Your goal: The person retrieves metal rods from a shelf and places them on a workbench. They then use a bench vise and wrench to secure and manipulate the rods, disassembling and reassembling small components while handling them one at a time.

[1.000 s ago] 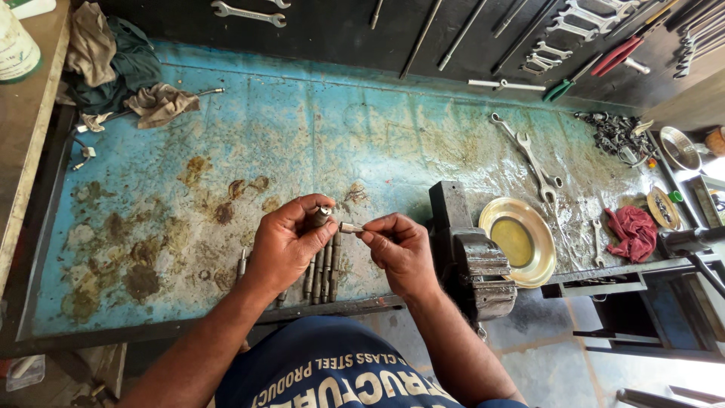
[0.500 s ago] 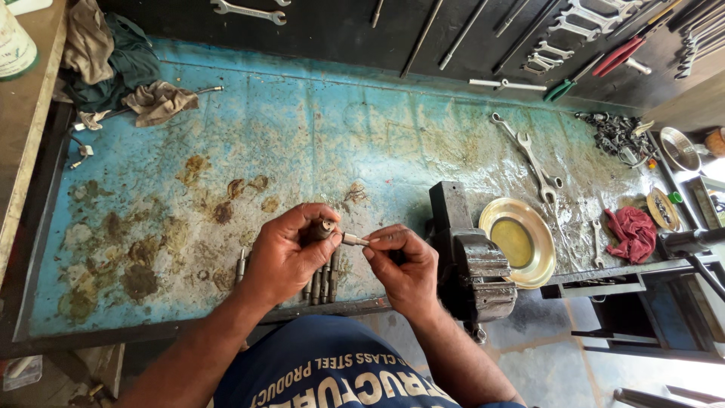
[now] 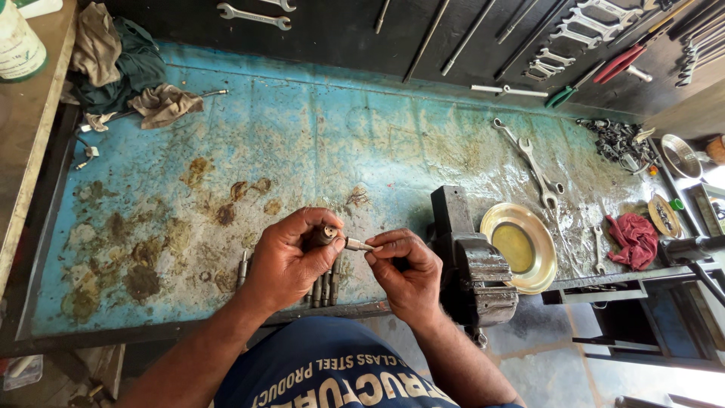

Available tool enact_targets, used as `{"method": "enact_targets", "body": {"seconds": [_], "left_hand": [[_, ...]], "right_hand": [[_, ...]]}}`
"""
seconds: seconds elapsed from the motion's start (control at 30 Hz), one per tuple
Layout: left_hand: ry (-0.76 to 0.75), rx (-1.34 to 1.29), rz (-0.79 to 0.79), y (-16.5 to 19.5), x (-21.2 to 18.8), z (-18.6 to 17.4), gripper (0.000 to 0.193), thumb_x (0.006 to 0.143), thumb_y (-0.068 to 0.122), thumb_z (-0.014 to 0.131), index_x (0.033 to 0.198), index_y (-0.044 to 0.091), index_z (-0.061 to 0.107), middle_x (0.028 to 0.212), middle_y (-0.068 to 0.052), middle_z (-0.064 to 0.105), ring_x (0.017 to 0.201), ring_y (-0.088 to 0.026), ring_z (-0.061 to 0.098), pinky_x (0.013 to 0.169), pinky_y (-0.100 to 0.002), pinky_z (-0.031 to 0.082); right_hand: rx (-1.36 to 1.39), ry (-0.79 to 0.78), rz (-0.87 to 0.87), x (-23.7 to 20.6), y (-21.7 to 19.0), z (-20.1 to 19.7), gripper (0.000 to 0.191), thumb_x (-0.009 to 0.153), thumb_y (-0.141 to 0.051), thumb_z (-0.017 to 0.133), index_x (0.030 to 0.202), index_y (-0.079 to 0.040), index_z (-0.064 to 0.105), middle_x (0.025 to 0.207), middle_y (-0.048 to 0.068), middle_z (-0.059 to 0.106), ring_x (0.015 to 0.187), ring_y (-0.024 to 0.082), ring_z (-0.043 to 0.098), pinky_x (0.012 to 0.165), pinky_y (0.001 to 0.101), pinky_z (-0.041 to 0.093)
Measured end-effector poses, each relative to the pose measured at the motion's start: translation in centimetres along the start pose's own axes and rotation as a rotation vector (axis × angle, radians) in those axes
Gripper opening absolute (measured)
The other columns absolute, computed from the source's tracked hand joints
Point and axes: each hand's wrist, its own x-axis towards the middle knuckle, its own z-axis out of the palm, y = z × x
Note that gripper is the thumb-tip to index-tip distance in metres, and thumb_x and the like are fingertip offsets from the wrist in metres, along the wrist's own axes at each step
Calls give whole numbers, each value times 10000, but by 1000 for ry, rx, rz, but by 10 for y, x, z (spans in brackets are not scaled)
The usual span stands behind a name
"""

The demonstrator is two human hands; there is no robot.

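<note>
Fingers of the left hand (image 3: 291, 261) are clenching a dark cylindrical part (image 3: 325, 236) while the right hand (image 3: 404, 273) is pinching a thin pin (image 3: 359, 245) only partly seated in its end, with similar parts (image 3: 323, 289) lying untouched on the table (image 3: 317, 143).

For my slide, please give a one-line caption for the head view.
Left hand holds a small metal part while right hand pinches a thin pin at its tip, above a blue workbench beside a vise.

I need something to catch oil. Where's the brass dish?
The brass dish sits on the bench's right side, just right of the bench vise, left of the red rag.
</note>
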Motion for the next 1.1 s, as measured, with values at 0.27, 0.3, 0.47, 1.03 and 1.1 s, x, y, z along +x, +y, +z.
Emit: {"method": "enact_targets", "body": {"seconds": [0.27,0.3,0.47,1.03,1.1], "left_hand": [[2,22,1,3,2,-2,203,974,-17,677,1167,42,654,752,58,556,644,-5,488,546,-202,407],[0,34,7,3,2,-3,200,975,-13,677,1165,44,654,749,58,559,639,-5,491,541,-202,411],[-2,62,35,1,2,-3,196,979,-2,679,1167,48,654,744,60,557,635,-4,489,535,-202,411],[76,156,250,-12,1,-15,135,1011,3,660,1108,82,609,813,58,582,631,-4,472,503,-182,436],[123,163,271,-10,2,-22,142,1017,3,660,1119,84,603,857,45,596,654,-11,463,523,-191,428]], "right_hand": [[-68,8,-44,4,-3,3,170,888,88,758,888,-46,654,1039,114,729,915,110,680,740,243,548],[-66,6,-39,4,-2,3,170,889,87,758,886,-48,656,1040,115,730,911,109,681,735,244,548],[-64,2,-25,3,-1,4,163,888,83,759,885,-50,666,1042,117,735,901,109,684,723,247,553],[232,114,77,-4,33,-9,139,878,127,727,890,-2,675,1047,138,716,892,130,671,760,256,551],[312,164,91,-3,39,-17,147,875,139,718,899,2,673,1054,135,706,932,141,672,824,266,551]]}}
